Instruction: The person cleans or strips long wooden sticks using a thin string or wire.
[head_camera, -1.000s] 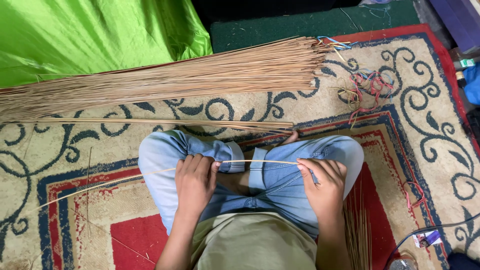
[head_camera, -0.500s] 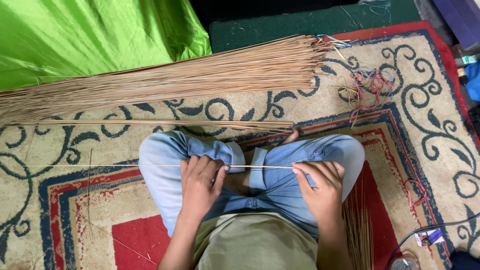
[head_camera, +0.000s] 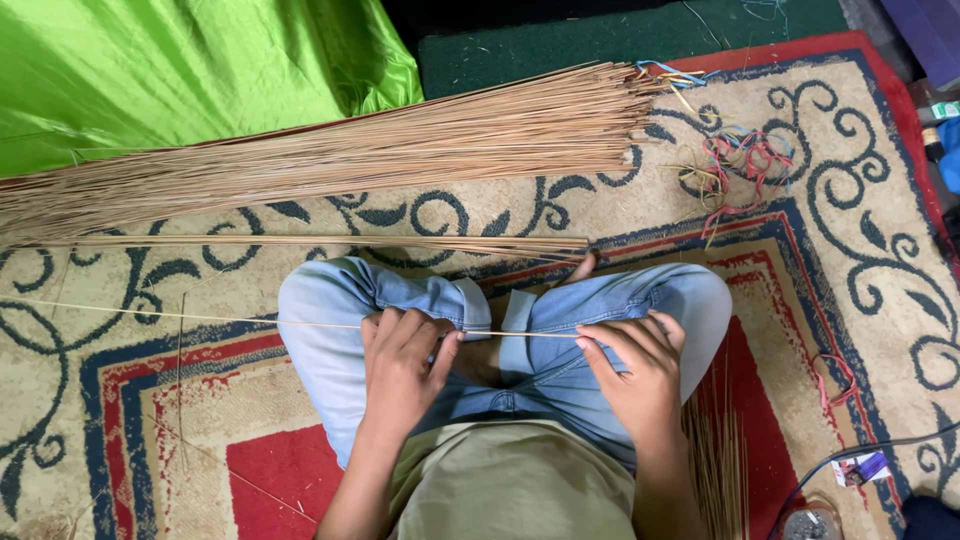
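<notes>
Patterned carpet (head_camera: 880, 250) covers the floor: cream field, dark blue scrolls, red and blue borders. Bright green cloth (head_camera: 190, 70) bunched at upper left, its edge lying against the carpet. Large bundle of thin tan sticks (head_camera: 380, 150) lies across the carpet, fanned wide at left, gathered tighter toward its right end, beside a tangle of coloured threads (head_camera: 735, 165). A smaller, flatter row of sticks (head_camera: 330, 241) lies just below it, parallel, ending near the person's knee. Person sits cross-legged in light blue jeans (head_camera: 640, 300), cuffs rolled, olive shirt at the bottom edge. Another small sheaf of sticks (head_camera: 715, 470) rests upright-ish on the carpet just beside the right thigh. Left hand (head_camera: 400, 365) over the left knee, fingers curled inward, thumb out to the right; the single stick (head_camera: 200, 318) passes under the fingertips and seems pinched there, though the exact grip is hidden by the knuckles. Right hand (head_camera: 635, 375) over the right thigh, fingers bent, forefinger and thumb closed on the right end of that same stick. The stick runs nearly level between both hands above the lap and extends far out to the left across the carpet. A dark cable (head_camera: 870, 455) crosses the lower right corner.
</notes>
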